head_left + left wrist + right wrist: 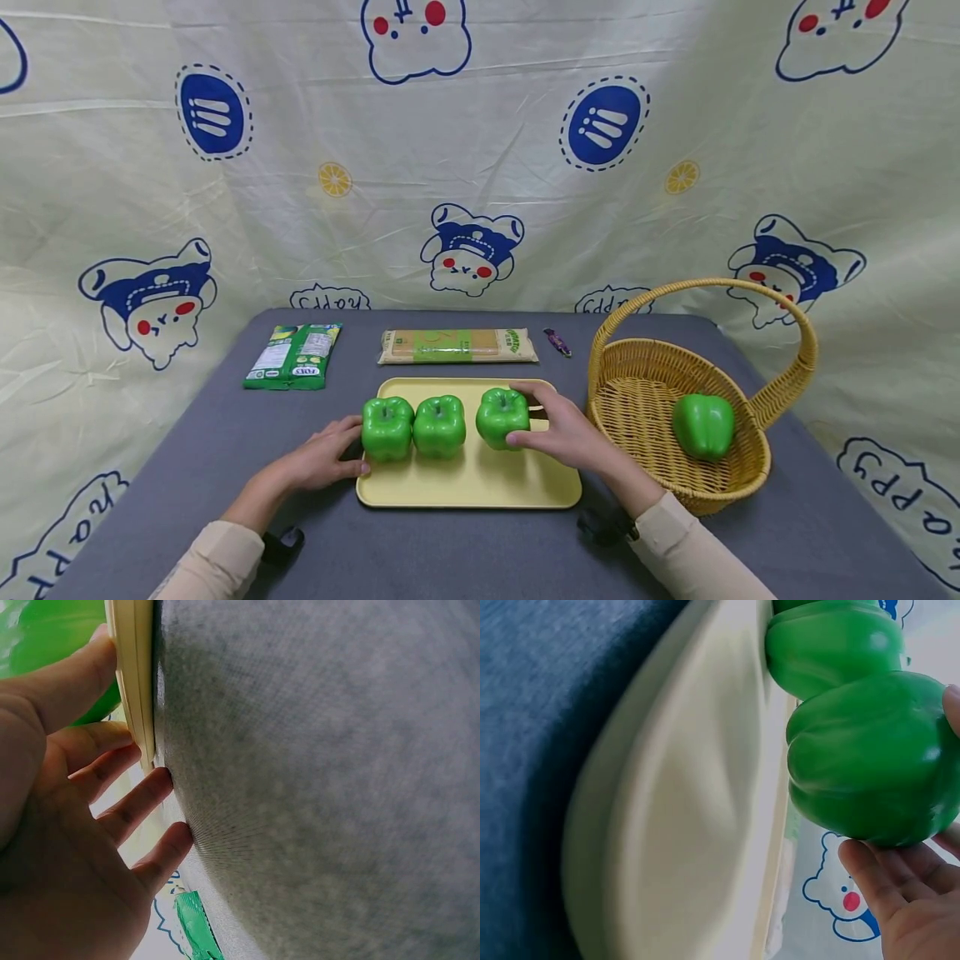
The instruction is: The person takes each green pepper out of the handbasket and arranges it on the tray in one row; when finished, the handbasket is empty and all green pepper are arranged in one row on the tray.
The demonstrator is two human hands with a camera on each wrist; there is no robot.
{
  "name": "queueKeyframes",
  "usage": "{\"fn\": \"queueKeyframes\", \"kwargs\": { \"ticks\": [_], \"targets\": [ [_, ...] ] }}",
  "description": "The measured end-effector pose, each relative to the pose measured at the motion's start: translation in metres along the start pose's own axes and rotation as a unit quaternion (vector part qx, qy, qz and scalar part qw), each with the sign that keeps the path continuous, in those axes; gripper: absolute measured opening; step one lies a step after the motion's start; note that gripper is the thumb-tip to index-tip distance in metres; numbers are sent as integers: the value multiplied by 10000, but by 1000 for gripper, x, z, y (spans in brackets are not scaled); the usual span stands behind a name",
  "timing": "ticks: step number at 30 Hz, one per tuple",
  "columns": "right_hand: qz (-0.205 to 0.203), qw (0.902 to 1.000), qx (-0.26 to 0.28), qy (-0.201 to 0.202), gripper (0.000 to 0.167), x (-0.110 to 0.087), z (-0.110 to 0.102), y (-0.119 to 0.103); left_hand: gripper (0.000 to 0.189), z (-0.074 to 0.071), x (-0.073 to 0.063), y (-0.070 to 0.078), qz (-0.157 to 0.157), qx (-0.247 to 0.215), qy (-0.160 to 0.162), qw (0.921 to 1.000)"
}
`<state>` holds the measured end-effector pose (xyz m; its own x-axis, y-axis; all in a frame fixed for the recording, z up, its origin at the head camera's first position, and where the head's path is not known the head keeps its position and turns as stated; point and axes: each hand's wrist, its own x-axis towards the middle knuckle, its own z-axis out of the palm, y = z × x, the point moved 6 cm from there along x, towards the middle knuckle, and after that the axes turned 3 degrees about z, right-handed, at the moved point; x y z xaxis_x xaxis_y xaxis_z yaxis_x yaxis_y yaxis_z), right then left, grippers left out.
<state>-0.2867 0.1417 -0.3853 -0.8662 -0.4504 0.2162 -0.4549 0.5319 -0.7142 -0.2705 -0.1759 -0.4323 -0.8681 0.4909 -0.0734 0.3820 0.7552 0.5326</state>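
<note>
Two green bell peppers, the left one (387, 428) and the middle one (439, 427), stand side by side on a pale yellow tray (525, 483). My right hand (562, 425) grips a third green bell pepper (502, 418) between thumb and fingers, over the tray's right half; the right wrist view shows this pepper (874, 761) close up. At the tray's left edge is my left hand (324, 454), its thumb and fingertips touching the rim (133, 682), the fingers fairly straight and spread. Another bell pepper (703, 427) lies inside a wicker basket (637, 400).
The basket's tall handle (705, 283) arches up at the right, close to my right forearm. Behind the tray lie a green snack bag (294, 357), a long noodle-like packet (457, 346) and a small purple wrapped sweet (557, 342). A printed curtain hangs behind the grey table (322, 550).
</note>
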Motion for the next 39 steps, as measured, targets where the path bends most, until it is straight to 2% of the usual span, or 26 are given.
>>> {"fn": "queueKeyframes", "kwargs": {
  "ticks": [7,18,39],
  "targets": [
    [221,9996,59,-151,74,6,8,5,68,1,-1,0,-15,-30,-7,10000],
    [283,9991,275,-164,73,14,15,14,69,0,0,-1,-132,-42,-50,9999],
    [450,9983,270,-254,76,19,22,22,68,-1,-2,2,-18,-3,-29,10000]
  ]
}}
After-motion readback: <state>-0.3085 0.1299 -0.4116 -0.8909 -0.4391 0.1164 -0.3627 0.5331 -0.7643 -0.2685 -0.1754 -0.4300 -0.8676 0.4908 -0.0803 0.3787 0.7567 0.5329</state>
